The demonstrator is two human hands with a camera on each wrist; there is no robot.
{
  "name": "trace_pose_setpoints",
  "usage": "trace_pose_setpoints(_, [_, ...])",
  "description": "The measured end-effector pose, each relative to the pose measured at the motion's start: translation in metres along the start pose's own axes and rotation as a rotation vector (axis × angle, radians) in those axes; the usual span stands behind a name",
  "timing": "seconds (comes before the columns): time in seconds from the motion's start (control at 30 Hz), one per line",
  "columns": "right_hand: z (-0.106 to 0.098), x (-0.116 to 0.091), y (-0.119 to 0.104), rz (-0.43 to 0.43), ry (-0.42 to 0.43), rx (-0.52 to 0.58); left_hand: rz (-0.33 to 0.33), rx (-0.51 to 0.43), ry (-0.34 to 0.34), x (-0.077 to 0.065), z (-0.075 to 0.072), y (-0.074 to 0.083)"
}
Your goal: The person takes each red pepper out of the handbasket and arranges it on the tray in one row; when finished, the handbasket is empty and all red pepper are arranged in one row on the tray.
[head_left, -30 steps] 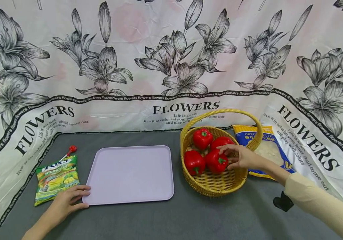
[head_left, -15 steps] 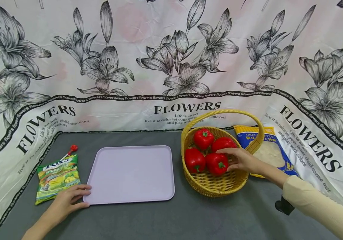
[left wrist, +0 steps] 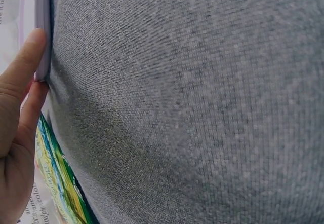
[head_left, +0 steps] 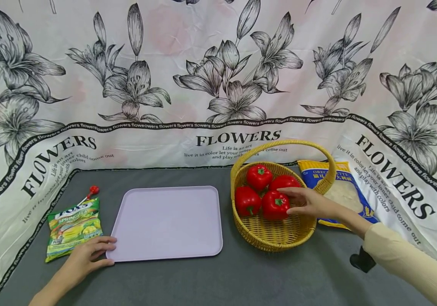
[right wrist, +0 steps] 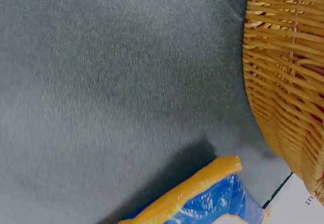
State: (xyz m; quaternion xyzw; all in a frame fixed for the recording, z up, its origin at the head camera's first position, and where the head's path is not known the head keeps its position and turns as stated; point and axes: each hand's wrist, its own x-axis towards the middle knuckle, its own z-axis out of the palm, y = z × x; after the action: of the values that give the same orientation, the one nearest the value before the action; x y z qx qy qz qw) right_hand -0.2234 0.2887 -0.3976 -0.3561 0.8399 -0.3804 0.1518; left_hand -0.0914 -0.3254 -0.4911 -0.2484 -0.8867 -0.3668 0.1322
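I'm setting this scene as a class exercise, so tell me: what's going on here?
A person sits at a grey table. Their right hand reaches into a wicker basket holding four red peppers, fingers on the front-right pepper. Their left hand rests at the corner of an empty lilac tray. A green sweet bag lies left of the tray, a blue and yellow packet behind the basket.

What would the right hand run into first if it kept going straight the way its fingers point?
Likely the nearest red pepper: the right hand points leftward at it inside the basket, apparently already touching.
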Motion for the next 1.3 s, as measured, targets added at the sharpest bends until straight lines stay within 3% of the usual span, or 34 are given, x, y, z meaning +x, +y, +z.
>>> trace_pose_setpoints(0.1, [0.002,0.0,0.001,-0.006,0.032,0.006,0.007,0.005,0.006,0.0,0.001,0.0])
trace_pose_setpoints(0.4, [0.007,0.004,0.003,0.11,0.127,-0.071,0.004,0.002,0.014,-0.001,0.003,0.0])
trace_pose_setpoints(0.8, [0.004,0.003,-0.021,0.246,0.231,0.113,0.016,-0.034,0.007,0.0,-0.001,-0.004])
trace_pose_setpoints(1.07, [-0.003,0.006,-0.044,0.313,0.26,0.187,-0.042,-0.049,-0.013,0.0,-0.004,-0.003])
trace_pose_setpoints(1.3, [-0.008,0.008,-0.064,0.361,0.237,0.226,-0.047,-0.029,-0.008,0.001,-0.003,-0.001])
